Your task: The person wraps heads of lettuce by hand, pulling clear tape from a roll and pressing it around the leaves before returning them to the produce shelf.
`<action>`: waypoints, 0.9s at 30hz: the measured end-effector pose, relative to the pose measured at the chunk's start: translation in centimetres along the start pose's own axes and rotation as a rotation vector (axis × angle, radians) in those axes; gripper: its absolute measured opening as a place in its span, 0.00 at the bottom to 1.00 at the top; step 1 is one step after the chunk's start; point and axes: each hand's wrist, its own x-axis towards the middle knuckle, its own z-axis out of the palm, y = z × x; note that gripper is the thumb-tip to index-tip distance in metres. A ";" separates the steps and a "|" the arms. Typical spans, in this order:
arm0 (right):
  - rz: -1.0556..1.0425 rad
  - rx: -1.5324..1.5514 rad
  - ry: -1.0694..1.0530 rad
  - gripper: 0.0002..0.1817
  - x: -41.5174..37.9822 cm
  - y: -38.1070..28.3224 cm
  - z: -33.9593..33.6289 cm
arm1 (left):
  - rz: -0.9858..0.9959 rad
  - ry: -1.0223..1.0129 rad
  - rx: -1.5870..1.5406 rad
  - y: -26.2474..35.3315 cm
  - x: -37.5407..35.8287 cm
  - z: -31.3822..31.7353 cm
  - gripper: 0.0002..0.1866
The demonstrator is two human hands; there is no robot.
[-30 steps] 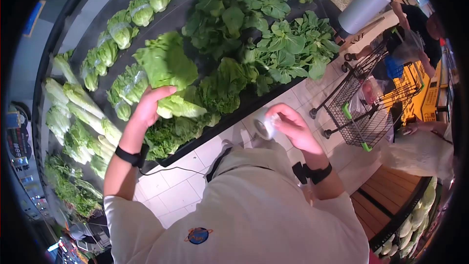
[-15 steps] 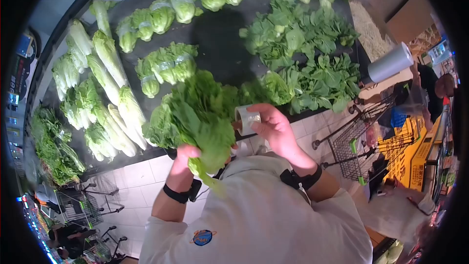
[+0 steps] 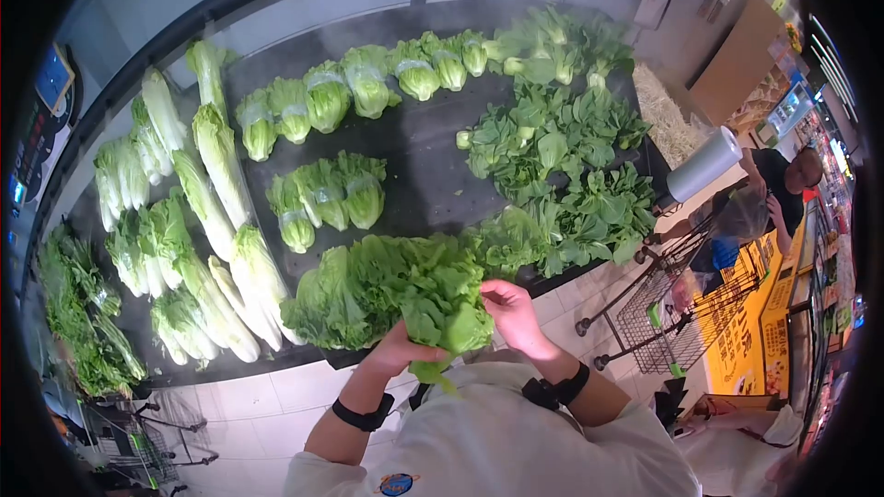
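Ruffled, bright green lettuce head [image 3: 442,299], leafy and loose, gripped in both hands: left [image 3: 398,352], right [image 3: 512,314].

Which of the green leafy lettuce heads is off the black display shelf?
The loose-leaf green lettuce head at the front edge, gripped by the left hand and right hand; the others lie on the shelf.

A grocery shop: a produce display shelf [image 3: 433,175] of leafy greens [image 3: 562,166], with shopping carts [image 3: 668,313] alongside.

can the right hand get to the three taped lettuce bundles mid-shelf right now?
Probably not without letting go: the right hand and left hand both grip a lettuce head. The bundles lie uncovered behind it on the shelf.
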 end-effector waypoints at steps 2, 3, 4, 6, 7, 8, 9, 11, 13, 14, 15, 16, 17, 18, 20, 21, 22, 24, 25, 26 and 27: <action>0.081 0.012 -0.003 0.09 -0.2 0.1 -0.4 | 0.019 -0.044 0.027 -0.4 0.4 0.0 0.33; 0.057 -0.014 0.016 0.09 -0.1 1.2 -0.9 | 0.004 -0.043 0.033 -0.4 0.6 0.1 0.32; 0.105 0.015 0.026 0.08 -0.2 1.6 -1.3 | -0.010 -0.042 0.037 -0.5 0.8 0.3 0.31; 0.100 0.022 0.032 0.07 0.0 1.9 -1.9 | -0.002 -0.021 0.058 -1.1 1.3 0.5 0.27; 0.078 0.025 0.022 0.07 0.0 1.7 -2.1 | -0.046 -0.032 0.112 -1.3 1.6 0.5 0.30; 0.066 0.028 0.015 0.07 0.0 2.1 -2.4 | -0.091 -0.038 0.164 -1.4 1.8 0.7 0.34; 0.044 0.045 -0.006 0.08 0.2 2.3 -2.6 | -0.047 -0.021 0.200 -1.3 2.0 1.4 0.31; 0.057 0.023 -0.036 0.09 0.7 2.2 -3.4 | -0.018 0.002 0.232 -0.8 2.4 3.0 0.27; 0.062 0.011 -0.080 0.09 0.6 0.2 -3.5 | -0.017 0.028 0.284 -0.9 2.9 3.8 0.22; 0.073 -0.002 -0.106 0.10 0.7 -0.4 -3.7 | -0.001 0.047 0.284 -1.3 3.2 4.1 0.22; 0.116 0.035 -0.109 0.10 0.8 -0.6 -4.0 | -0.009 0.063 0.280 -1.6 3.5 4.4 0.22; 0.113 0.035 -0.131 0.10 0.9 -0.3 -4.7 | -0.019 0.077 0.275 -1.9 3.7 4.7 0.22; 0.124 -0.038 -0.126 0.11 1.2 0.3 -5.5 | -0.004 0.096 0.273 -2.1 3.8 5.0 0.22; 0.133 -0.112 -0.122 0.12 1.4 1.0 -6.2 | -0.001 0.118 0.248 -2.4 4.0 5.4 0.22; -0.034 -0.224 -0.111 0.20 2.1 3.8 -7.7 | 0.030 0.166 0.223 -2.9 4.5 5.9 0.22; 0.021 -0.141 -0.080 0.23 2.1 3.1 -7.8 | 0.044 0.175 0.205 -3.6 4.8 5.9 0.22; 0.078 -0.060 -0.051 0.25 2.2 2.2 -7.6 | 0.060 0.185 0.187 -4.2 5.1 5.8 0.22; -0.026 -0.208 -0.039 0.27 2.7 6.1 -9.6 | 0.049 0.214 0.144 -4.4 5.2 6.4 0.23; -0.068 -0.337 -0.083 0.27 3.1 6.4 -10.3 | 0.026 0.207 0.103 -4.2 5.0 7.1 0.25; -0.113 -0.465 -0.124 0.27 3.5 4.9 -9.8 | 0.002 0.198 0.062 -4.0 4.9 7.7 0.27; -0.221 -0.673 -0.093 0.24 2.9 1.4 -8.9 | 0.010 0.205 0.093 -4.2 4.9 7.9 0.27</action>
